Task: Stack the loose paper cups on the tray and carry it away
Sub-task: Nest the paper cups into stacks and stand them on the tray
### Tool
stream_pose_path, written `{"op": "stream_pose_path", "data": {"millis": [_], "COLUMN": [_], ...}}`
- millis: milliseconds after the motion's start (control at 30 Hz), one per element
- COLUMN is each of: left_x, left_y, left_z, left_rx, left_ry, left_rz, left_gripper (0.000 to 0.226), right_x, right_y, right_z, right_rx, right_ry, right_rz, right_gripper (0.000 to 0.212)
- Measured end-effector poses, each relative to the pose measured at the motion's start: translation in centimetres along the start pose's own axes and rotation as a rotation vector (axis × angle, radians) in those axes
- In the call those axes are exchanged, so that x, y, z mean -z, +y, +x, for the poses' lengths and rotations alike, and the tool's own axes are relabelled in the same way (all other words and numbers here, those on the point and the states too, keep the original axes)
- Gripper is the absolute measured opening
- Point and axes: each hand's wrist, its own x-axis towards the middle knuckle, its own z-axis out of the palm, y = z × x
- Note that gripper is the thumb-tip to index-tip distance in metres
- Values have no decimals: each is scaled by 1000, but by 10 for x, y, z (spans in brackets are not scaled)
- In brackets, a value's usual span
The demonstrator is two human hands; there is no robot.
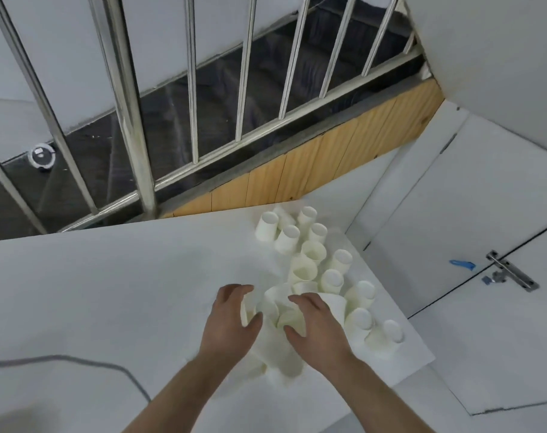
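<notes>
Far up and to the left of the left hand [231, 320], beyond the metal railing [131, 120], a round white robot vacuum [42, 155] sits on the dark lower floor. A grey cable [78, 362] curves across the white table [109, 276] to the left of that hand's forearm.

The left hand is curled around the side of a paper cup [246, 310], fingers over its far wall and thumb on the near side. Just to its right, the right hand [316, 326] arches over a cluster of open cups [289, 318], fingers bent down onto their rims and thumb against the near one; whether it grips a cup or only rests on it cannot be told. Beneath both wrists more cups [284, 367] lie tipped over in a blurred heap.

Ahead of the right hand, several cups stand mouth up [311, 253], and farther ahead a group stands upside down [267, 228]. To the right of that hand, a row of upturned cups [359, 320] runs along the table's edge. All of them rest on a white sheet or tray [416, 360] that can hardly be told from the tabletop.

Well to the right, a white door [484, 214] carries a metal latch [511, 273], with a blue tag [461, 264] just left of it.
</notes>
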Motion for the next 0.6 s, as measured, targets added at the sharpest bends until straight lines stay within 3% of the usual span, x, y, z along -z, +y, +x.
{"op": "stream_pose_path", "data": {"millis": [333, 600], "left_x": [-4, -5], "left_y": [-3, -24], "left_z": [119, 147], "left_rx": [60, 125], "left_ry": [50, 53], "left_rz": [92, 123], "left_gripper": [53, 56], "right_x": [3, 2], "right_y": [21, 16], "right_z": [135, 256], "right_rx": [33, 68], "right_ry": [-36, -113], "right_rz": [-16, -189], "right_gripper": [55, 57]}}
